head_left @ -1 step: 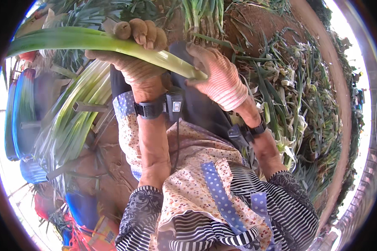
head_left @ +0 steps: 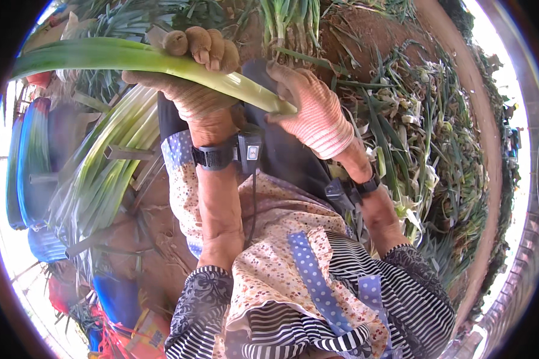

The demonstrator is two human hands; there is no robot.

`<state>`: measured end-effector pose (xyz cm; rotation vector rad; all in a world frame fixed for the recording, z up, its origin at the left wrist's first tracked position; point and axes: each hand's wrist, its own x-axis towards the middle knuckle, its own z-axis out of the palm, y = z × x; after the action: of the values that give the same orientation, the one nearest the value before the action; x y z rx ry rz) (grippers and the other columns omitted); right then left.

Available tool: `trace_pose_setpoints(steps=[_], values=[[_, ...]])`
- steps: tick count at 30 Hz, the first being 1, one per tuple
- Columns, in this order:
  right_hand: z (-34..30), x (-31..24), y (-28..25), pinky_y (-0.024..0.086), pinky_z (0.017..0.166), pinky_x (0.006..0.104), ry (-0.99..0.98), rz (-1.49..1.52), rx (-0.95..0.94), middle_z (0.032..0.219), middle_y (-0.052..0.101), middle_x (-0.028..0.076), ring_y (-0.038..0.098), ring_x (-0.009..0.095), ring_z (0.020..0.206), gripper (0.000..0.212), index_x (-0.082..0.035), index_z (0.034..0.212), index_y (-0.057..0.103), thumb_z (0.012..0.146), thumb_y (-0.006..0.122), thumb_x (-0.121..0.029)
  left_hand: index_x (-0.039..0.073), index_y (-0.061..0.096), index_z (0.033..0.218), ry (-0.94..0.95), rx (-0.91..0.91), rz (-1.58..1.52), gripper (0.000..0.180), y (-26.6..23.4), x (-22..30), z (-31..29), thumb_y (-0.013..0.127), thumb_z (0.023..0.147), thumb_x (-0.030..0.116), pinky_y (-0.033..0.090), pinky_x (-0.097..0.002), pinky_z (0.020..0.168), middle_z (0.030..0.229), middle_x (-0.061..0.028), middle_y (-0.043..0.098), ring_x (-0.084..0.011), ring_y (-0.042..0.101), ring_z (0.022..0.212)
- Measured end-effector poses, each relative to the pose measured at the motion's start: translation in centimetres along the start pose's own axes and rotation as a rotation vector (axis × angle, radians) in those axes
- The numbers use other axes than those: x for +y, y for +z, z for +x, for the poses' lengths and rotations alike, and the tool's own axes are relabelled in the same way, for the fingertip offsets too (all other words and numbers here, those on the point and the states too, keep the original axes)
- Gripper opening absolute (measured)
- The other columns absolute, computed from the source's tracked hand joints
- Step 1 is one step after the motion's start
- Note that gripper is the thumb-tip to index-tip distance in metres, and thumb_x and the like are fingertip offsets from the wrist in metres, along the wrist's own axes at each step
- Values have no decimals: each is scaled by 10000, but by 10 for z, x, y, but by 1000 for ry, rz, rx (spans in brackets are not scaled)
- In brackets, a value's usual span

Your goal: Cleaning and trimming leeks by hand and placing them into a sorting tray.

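A long, thick green onion (head_left: 99, 55) lies across the top of the view, its green leaves toward the left and its pale peeled stalk slanting down to the right. My left hand (head_left: 205, 90), in a dirty knit glove, wraps around the middle of the stalk with its fingers curled over. At the pale lower end, my right hand (head_left: 312, 110), gloved in the same knit, closes on the tip between thumb and fingers. Its far fingers are partly hidden behind the hand.
Trimmed green onions (head_left: 111, 161) rest on a metal rack at my left. Unpeeled ones (head_left: 290, 27) stand ahead. A wide heap of peeled-off leaves (head_left: 425, 143) covers the ground on my right. Blue-wrapped bundles (head_left: 36, 161) and a blue container (head_left: 117, 299) are farther left.
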<state>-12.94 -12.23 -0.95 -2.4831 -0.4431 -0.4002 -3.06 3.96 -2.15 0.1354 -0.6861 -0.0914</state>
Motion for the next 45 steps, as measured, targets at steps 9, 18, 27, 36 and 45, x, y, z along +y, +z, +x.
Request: trace_pose_setpoints(steps=[9, 18, 27, 36, 45], values=[[-2, -3, 1, 517, 692, 384, -24, 86, 4, 907, 588, 76, 590, 271, 807, 665, -144, 1175, 553, 570, 829, -147, 132, 580, 757, -4, -38, -70, 632, -3, 0, -2, 635, 617, 746, 334, -243, 469, 654, 17, 467, -110, 401, 574], [-45, 3, -26, 467, 599, 244, 206, 1021, 128, 784, 512, 14, 507, 102, 653, 577, 19, 1161, 566, 624, 776, 9, 114, 550, 753, 125, 472, 475, 767, 11, -6, -4, 526, 532, 848, 335, -266, 487, 618, 8, 468, -129, 426, 556], [-195, 67, -145, 284, 514, 230, 271, 1002, 490, 711, 335, -34, 351, 93, 606, 410, 15, 1107, 535, 709, 622, -39, 115, 565, 754, 181, 591, 429, 746, -10, 19, -7, 539, 564, 836, 321, -261, 481, 606, -1, 472, -134, 432, 548], [-351, 144, -193, 462, 823, 357, 1380, -832, -165, 1001, 630, 124, 606, 275, 945, 492, -66, 1156, 572, 691, 694, -171, 131, 535, 634, 203, 515, 349, 704, -45, 60, -5, 623, 503, 817, 346, -251, 477, 542, -12, 479, -144, 445, 512], [-110, 40, -52, 503, 795, 333, 703, -136, 224, 998, 623, 113, 601, 207, 863, 672, -69, 1263, 518, 677, 791, -251, 115, 482, 680, 390, 861, 617, 448, -24, 49, -6, 697, 768, 498, 388, -280, 487, 573, -14, 469, -144, 431, 506]])
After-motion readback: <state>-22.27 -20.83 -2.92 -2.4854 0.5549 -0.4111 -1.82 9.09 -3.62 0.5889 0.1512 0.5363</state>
